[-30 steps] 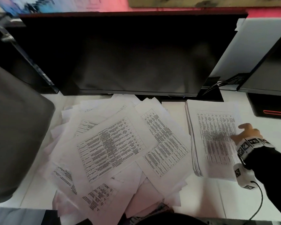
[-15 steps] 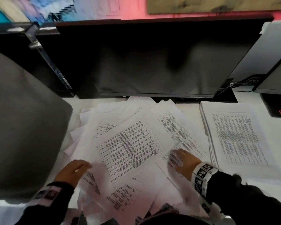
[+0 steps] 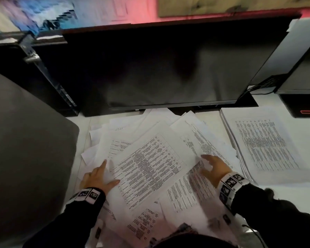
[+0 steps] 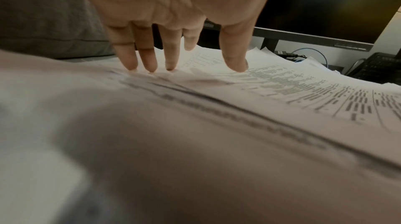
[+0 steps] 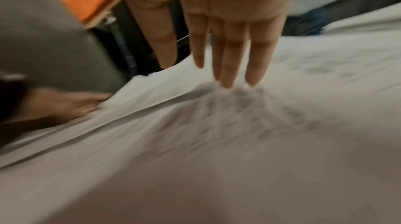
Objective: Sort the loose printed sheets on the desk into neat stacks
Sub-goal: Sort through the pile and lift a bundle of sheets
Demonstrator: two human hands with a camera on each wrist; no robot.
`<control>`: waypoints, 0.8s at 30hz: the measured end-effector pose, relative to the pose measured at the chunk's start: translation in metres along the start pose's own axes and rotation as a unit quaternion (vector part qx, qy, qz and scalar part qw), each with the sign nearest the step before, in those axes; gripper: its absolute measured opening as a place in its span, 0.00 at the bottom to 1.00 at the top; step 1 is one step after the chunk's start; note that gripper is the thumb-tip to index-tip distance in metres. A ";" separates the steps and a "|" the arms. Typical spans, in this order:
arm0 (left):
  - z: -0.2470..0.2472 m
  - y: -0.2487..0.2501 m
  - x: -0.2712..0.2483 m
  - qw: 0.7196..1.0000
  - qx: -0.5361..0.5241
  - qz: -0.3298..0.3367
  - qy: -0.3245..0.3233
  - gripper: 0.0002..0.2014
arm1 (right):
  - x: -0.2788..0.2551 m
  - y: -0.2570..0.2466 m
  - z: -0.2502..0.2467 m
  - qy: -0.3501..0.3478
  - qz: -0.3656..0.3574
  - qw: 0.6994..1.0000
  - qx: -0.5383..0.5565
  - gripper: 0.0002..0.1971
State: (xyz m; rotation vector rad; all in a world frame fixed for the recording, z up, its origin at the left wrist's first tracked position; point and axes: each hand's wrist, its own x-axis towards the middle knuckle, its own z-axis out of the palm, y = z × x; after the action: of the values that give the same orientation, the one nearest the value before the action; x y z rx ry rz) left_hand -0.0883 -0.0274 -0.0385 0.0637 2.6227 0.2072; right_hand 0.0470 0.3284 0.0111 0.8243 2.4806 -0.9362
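I am laying my left hand [image 3: 97, 178] flat, grip spread wide, fingertips [image 4: 149, 66] touching the left edge of the top sheet [image 3: 149, 169] in the loose pile [image 3: 184, 194] at the counter's [image 3: 283, 197] front middle. My right hand [image 3: 216, 167] is resting there too, fingers [image 5: 228, 66] straight and holding nothing, touching the sheet's right corner. The neat stack [image 3: 265, 145] is lying just right of the pile.
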 end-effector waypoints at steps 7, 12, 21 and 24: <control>0.001 0.004 -0.001 0.993 -0.116 -0.012 -0.033 0.30 | 0.027 0.017 -0.012 -0.027 0.140 0.990 0.021 0.41; 0.014 0.016 -0.014 0.995 -0.076 0.045 0.045 0.23 | 0.024 0.021 0.012 -0.065 0.130 0.989 0.027 0.20; -0.010 0.007 0.010 1.000 -0.005 -0.008 0.013 0.53 | 0.018 0.029 0.011 -0.066 0.119 0.987 0.089 0.13; -0.012 0.008 0.010 0.998 -0.026 -0.016 -0.054 0.40 | 0.017 0.028 0.010 -0.066 0.124 0.985 0.097 0.13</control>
State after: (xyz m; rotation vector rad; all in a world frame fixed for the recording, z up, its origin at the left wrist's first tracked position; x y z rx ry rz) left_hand -0.1031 -0.0207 -0.0316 0.0140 2.5076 0.2546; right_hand 0.0531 0.3449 -0.0178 1.0685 2.1376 -1.1135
